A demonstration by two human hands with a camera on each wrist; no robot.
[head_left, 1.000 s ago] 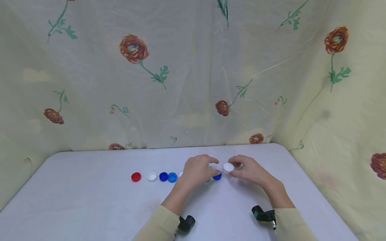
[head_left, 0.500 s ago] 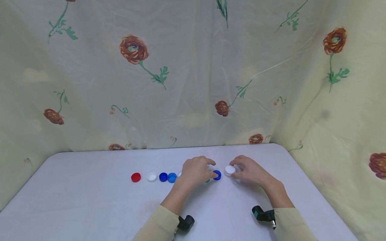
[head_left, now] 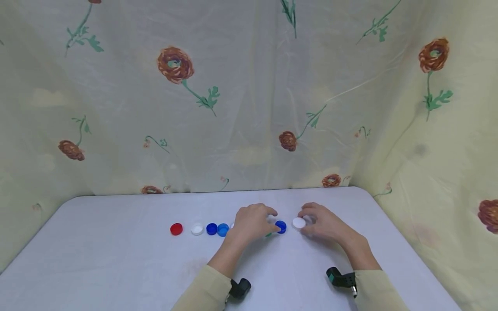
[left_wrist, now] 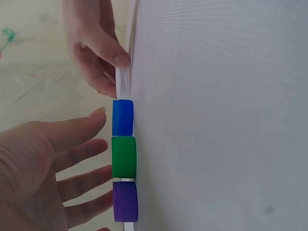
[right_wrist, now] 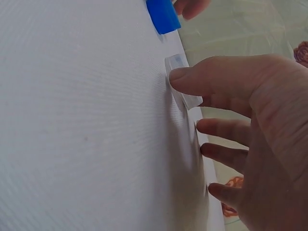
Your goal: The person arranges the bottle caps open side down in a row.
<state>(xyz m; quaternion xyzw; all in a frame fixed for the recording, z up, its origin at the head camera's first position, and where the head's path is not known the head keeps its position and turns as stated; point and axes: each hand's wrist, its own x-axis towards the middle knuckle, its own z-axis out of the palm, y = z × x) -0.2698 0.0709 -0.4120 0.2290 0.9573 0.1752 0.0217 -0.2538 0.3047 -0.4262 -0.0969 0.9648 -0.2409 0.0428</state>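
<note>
In the head view a row of plastic bottle caps crosses the table. My right hand (head_left: 324, 222) pinches a white bottle cap (head_left: 298, 223) at the row's right end, with the thumb on its near side. That cap sits low at the tabletop in the right wrist view. My left hand (head_left: 250, 220) hovers over the row with its fingers spread and grips nothing. Its thumb is close to a blue cap (left_wrist: 122, 118). Beside that stand a green cap (left_wrist: 124, 157) and a purple cap (left_wrist: 125, 202); the left hand mostly hides these from the head camera.
Left of my left hand lie a red cap (head_left: 176, 229), a white cap (head_left: 197, 229), a dark blue cap (head_left: 212, 229) and a lighter blue cap (head_left: 223, 230). A flowered curtain (head_left: 233, 108) hangs behind the white table (head_left: 116, 259).
My right hand has brought the white cap slightly right and down to the tabletop, away from the blue cap. The left hand has drifted slightly left.
</note>
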